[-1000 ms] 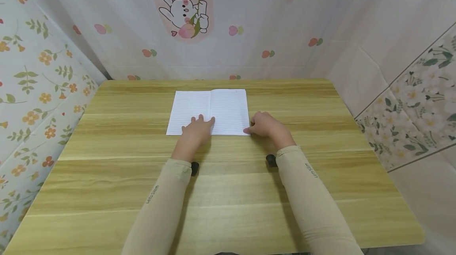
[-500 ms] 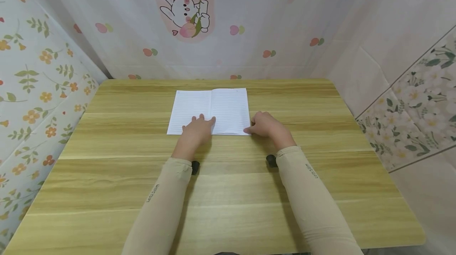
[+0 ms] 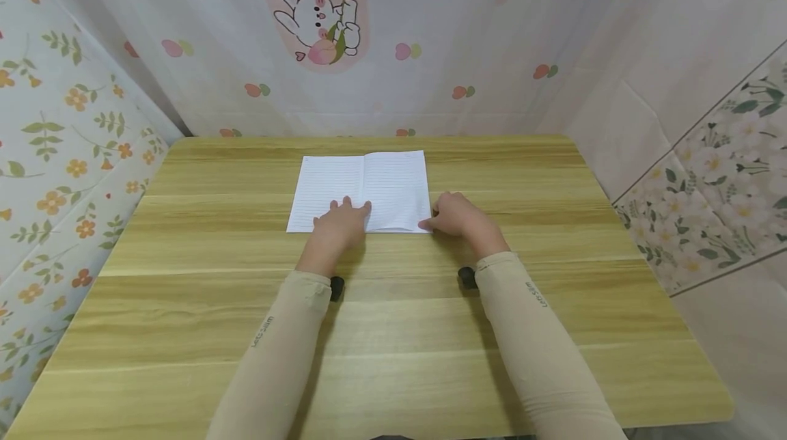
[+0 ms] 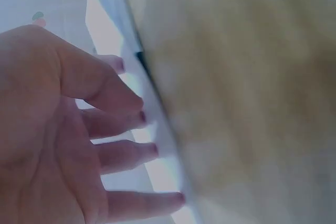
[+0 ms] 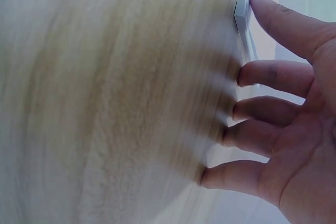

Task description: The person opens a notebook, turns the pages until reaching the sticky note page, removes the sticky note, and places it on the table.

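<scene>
An open notebook (image 3: 395,184) with white lined pages lies towards the back of the table, its spine running away from me. My left hand (image 3: 339,225) rests on the front of the left page, fingers spread, thumb close to the spine. My right hand (image 3: 458,214) is at the front right corner, its thumb (image 5: 268,11) touching the right page there. In the right wrist view its other fingers (image 5: 275,74) reach down beside the book, apart from the thumb. The right page's front edge bows up slightly near that thumb.
The wood-grain table (image 3: 393,358) spreads out around the notebook. A printed curtain (image 3: 430,16) hangs behind it, a floral curtain (image 3: 61,173) at the left. Tiled wall (image 3: 707,187) borders the right side. Black wrist devices (image 3: 468,278) sit under the sleeve cuffs.
The right page's front edge, flat a second ago, now bows up a little near my right thumb. Both hands stay in nearly the same place.
</scene>
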### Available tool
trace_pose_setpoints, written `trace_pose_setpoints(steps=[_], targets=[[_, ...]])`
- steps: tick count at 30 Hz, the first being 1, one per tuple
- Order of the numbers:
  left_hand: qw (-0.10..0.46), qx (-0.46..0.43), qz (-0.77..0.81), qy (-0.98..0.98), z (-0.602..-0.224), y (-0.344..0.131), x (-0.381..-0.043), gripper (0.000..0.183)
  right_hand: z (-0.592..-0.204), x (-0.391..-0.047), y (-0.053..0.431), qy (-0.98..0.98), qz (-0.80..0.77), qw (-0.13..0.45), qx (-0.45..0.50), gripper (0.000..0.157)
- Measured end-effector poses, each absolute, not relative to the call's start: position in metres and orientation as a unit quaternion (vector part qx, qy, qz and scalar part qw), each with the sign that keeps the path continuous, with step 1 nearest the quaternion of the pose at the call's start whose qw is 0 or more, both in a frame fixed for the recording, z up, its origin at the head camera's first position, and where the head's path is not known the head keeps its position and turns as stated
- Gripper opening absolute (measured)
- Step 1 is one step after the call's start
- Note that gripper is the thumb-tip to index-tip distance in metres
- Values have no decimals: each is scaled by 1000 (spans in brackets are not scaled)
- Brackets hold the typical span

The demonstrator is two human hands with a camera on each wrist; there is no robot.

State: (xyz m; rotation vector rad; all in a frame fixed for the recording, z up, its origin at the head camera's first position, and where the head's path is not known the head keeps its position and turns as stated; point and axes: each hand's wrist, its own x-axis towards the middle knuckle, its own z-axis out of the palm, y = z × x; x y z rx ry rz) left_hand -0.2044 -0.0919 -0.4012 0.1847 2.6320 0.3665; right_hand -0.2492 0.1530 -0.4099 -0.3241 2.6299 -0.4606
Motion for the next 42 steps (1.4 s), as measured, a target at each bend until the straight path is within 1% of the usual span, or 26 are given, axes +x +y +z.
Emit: trace_pose_setpoints(steps=[3,6,10,13,16,18,21,23,24,26,29,32,35,36,38,40,42], targets=[[230,75,106,964,-399,-88,-208,56,-409,-249,151,953,-167,229,-111,49],[206,99,85,970,-398,-81,-214,50,-409,-249,150,953,-168,229,-107,47],[167,166,83,968,-402,-70,-220,47,-411,-248,149,955,-167,221,-108,49],[162,202,96,961,-406,-65,-220,54,-411,-248,148,957,-162,213,-116,49],[159,214,101,959,-408,-61,-218,61,-411,-248,148,959,-153,203,-127,48],[148,217,98,960,-408,-59,-217,58,-411,-247,147,960,-149,198,-130,47],[131,224,88,962,-407,-57,-217,46,-411,-247,147,961,-147,196,-128,46],[125,225,84,963,-407,-56,-218,37,-411,-247,147,961,-146,197,-127,48],[124,224,83,963,-407,-55,-218,37,-411,-247,147,961,-145,198,-128,49],[126,221,85,963,-407,-55,-219,42,-412,-248,147,960,-147,199,-129,51],[134,205,103,964,-406,-55,-220,57,-411,-248,148,959,-150,200,-134,54],[128,182,126,967,-404,-58,-221,73,-410,-248,149,957,-156,203,-137,51],[86,162,146,972,-403,-62,-221,91,-410,-249,150,955,-156,208,-139,45],[63,162,141,975,-403,-64,-221,99,-410,-250,150,955,-155,211,-139,43],[5,169,108,980,-403,-67,-221,106,-410,-250,150,954,-152,216,-140,41],[-43,180,41,982,-403,-71,-220,102,-410,-250,151,954,-150,220,-140,40],[-73,188,-33,979,-402,-75,-218,81,-410,-250,152,953,-149,222,-141,40]])
